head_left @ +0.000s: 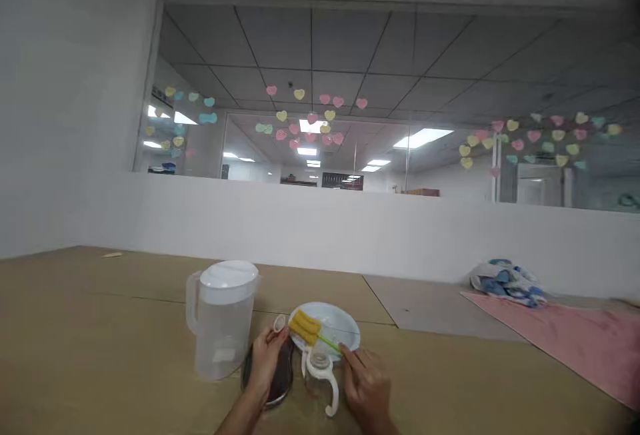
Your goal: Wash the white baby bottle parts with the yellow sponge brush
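Note:
My left hand (267, 360) holds up a small round translucent ring or cap (279, 323) by its edge. My right hand (367, 390) pinches the thin green handle (330, 342) of a yellow sponge bottle brush (305, 327), whose head lies over a white plastic plate (334, 323). Between my hands stands a clear baby bottle with white handles (320, 378). A dark oval dish (285, 372) lies partly hidden under my left hand. To its left stands a translucent plastic pitcher with a white lid (223, 320).
The tan table (125, 328) runs up to a low white wall. To the right lie a pink towel (555, 335) and a crumpled blue-and-white cloth (507, 283). Behind the wall, glass panes carry several paper hearts (310, 118).

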Motion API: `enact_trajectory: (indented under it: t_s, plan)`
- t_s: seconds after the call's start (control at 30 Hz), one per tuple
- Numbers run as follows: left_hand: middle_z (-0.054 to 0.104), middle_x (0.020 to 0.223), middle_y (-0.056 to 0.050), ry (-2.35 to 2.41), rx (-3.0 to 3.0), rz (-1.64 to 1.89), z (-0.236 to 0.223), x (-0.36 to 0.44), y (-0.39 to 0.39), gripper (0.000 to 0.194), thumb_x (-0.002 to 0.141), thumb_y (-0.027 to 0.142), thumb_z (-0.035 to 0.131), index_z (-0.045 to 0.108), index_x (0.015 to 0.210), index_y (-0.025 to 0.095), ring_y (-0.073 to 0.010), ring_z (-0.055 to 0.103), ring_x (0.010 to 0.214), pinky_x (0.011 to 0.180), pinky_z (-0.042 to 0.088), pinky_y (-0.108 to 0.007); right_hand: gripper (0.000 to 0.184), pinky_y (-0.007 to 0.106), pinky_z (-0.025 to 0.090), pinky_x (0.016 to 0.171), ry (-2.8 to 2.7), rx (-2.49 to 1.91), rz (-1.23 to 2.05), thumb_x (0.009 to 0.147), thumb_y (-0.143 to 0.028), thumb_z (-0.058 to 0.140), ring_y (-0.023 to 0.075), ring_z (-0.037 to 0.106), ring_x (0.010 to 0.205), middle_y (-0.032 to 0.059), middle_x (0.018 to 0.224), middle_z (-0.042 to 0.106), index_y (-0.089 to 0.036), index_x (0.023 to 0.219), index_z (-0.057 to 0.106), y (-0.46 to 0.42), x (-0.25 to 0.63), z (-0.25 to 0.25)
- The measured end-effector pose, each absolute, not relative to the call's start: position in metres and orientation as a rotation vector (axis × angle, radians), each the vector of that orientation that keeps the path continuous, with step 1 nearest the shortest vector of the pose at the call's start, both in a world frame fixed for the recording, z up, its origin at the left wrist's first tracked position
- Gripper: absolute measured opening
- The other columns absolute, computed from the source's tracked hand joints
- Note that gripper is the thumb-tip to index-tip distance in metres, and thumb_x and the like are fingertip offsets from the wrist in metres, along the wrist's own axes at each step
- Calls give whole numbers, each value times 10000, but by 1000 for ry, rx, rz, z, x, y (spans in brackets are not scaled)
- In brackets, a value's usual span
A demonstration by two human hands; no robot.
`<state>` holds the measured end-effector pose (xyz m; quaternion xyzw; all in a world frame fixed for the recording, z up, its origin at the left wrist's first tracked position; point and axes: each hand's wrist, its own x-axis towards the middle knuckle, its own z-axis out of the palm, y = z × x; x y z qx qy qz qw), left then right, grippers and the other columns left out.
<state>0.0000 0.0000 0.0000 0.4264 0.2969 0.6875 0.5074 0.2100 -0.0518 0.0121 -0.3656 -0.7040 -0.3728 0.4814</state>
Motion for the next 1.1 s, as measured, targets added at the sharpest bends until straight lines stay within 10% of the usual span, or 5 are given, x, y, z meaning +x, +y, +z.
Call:
enact_trajectory:
  t_s: [1.1]
  plan:
    - [683,963,-98,582,947,1609,16,7,-2,424,579,418,762,647,878,140,-208,634,926,853,488,-301,283,252,372,647,-1704,-1053,-808,801,-120,428,163,504,666,36,656,603,-195,935,665,-47,218,-1]
